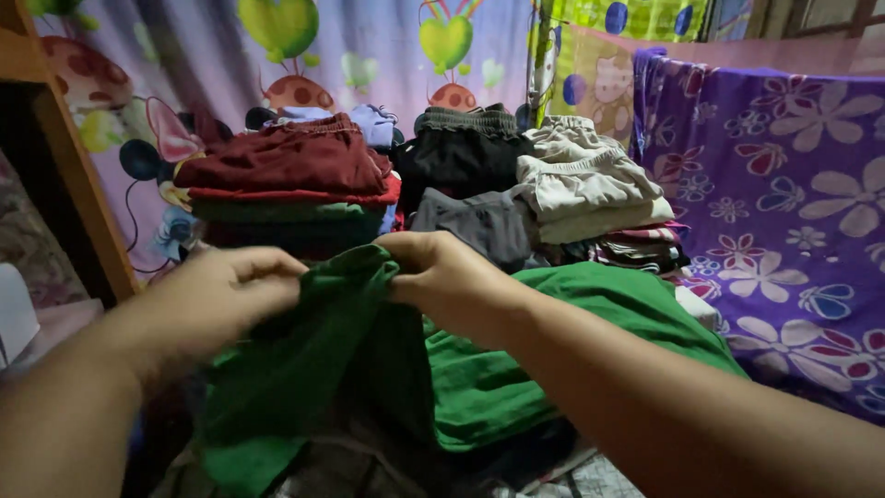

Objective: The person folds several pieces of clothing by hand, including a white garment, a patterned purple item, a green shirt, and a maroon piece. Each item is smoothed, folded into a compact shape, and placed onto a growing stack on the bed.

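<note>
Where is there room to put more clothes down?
Free: the purple flowered cover right of the beige stack. Crowded: the back row of stacks, red stack to beige, and the middle, where both hands hold the green cloth.

Both forearms are bare right up to the edge of view, no sleeve showing on either. The left hand [217,295] and the right hand [442,277] wear no gloves, rings, watch or bracelet that I can see. Fingernails look short and plain.
</note>
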